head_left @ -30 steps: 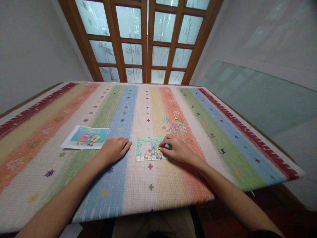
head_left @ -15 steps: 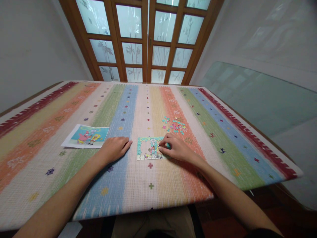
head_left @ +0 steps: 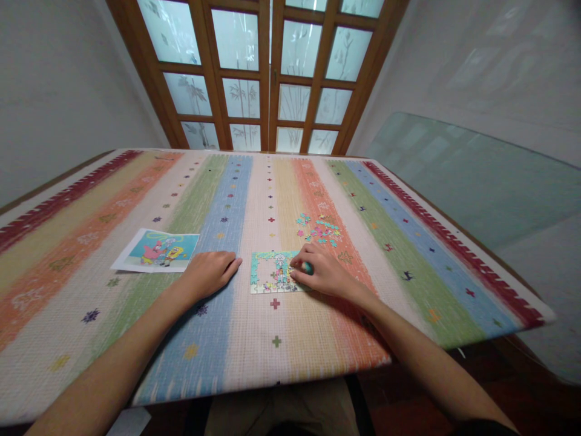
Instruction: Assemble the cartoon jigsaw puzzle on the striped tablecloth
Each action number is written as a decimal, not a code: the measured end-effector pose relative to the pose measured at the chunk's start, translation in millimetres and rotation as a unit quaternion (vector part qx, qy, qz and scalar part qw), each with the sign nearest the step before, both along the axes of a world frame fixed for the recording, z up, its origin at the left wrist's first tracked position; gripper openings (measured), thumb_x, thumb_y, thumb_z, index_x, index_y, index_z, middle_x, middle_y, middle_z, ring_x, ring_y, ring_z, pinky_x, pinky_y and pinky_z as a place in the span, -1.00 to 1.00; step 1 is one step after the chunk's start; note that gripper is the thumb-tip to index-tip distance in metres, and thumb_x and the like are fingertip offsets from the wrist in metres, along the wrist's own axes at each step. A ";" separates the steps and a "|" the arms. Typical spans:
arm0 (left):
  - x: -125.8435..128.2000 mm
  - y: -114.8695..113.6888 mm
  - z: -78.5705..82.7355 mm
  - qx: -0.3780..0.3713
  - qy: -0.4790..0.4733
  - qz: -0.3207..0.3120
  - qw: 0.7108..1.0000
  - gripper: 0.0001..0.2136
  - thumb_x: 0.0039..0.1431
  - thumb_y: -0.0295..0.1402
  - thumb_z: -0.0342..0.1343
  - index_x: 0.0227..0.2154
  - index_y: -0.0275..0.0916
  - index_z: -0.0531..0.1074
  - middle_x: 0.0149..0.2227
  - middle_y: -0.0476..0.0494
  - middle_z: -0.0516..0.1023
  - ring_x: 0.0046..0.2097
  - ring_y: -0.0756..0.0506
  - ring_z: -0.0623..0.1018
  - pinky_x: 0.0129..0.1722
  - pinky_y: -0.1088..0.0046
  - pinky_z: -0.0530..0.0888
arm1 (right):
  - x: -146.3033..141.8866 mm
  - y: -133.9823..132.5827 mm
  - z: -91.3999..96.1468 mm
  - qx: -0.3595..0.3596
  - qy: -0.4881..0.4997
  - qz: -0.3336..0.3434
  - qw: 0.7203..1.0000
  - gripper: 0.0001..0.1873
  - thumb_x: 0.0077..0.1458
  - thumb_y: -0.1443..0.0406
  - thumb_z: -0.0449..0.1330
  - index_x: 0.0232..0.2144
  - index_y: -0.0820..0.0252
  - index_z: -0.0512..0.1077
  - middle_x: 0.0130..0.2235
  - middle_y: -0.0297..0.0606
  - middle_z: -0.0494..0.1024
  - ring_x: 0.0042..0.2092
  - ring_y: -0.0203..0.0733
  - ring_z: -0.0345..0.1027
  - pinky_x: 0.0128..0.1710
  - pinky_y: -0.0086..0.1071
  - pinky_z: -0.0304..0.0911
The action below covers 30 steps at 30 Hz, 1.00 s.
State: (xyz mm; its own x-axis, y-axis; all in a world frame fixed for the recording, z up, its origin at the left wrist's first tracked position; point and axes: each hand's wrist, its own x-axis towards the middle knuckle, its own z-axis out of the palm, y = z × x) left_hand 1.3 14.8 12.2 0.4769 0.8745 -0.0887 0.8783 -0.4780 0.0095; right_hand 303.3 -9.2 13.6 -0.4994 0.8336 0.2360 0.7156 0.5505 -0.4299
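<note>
A partly assembled jigsaw puzzle (head_left: 261, 289) lies on the striped tablecloth, with a gap inside its frame left of centre. Over its right side, my right hand (head_left: 320, 269) pinches thumb and fingertips together on what looks like a puzzle piece, mostly covered by the fingers. A teal patch shows through the curl of that hand. My left hand (head_left: 211, 272) rests on the cloth left of the puzzle, its fingers loosely curled in with nothing visible in them. Beyond my right hand lie several loose puzzle pieces (head_left: 319, 231), teal, pink and yellow.
A printed cartoon picture (head_left: 157, 249) lies to the left, beside my left wrist. The striped tablecloth (head_left: 254, 339) covers the table to its near edge. At the back stand wooden doors (head_left: 267, 79) with frosted panes; a glass panel (head_left: 476, 169) leans at the right wall.
Almost nothing differs. My right fingertips stay at the puzzle's right side with only a tiny shift, and my left hand keeps its place.
</note>
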 end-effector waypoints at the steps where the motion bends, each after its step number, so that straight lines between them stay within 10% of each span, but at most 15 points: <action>1: -0.2 0.1 -0.3 -0.001 -0.001 0.000 1.000 -0.53 0.47 -0.15 -0.29 -0.35 -0.23 0.47 -0.27 -0.34 0.64 -0.21 -0.29 0.62 -0.24 0.23 0.40 | -0.3 -0.2 0.1 0.002 0.001 0.002 1.000 -0.96 0.16 0.35 0.30 -0.33 0.16 0.58 -0.27 -0.17 0.55 -0.16 -0.08 0.38 -0.09 -0.20 0.28; 30: -3.9 1.9 -4.0 0.015 -0.033 -0.010 0.999 -0.53 0.46 -0.14 -0.26 -0.39 -0.21 0.46 -0.32 -0.29 0.63 -0.26 -0.24 0.60 -0.27 0.28 0.41 | 1.3 -0.5 6.3 0.033 -0.023 0.110 0.993 -0.73 0.17 0.46 0.15 -0.30 0.09 0.63 -0.16 -0.21 0.65 -0.13 -0.05 0.35 -0.02 -0.10 0.26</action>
State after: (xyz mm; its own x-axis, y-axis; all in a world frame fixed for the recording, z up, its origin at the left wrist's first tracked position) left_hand -2.6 16.6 8.2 0.4988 0.8662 -0.0311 0.8662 -0.4969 0.0521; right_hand 304.6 -9.8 19.9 -0.6789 0.6873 0.2585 0.5936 0.7209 -0.3577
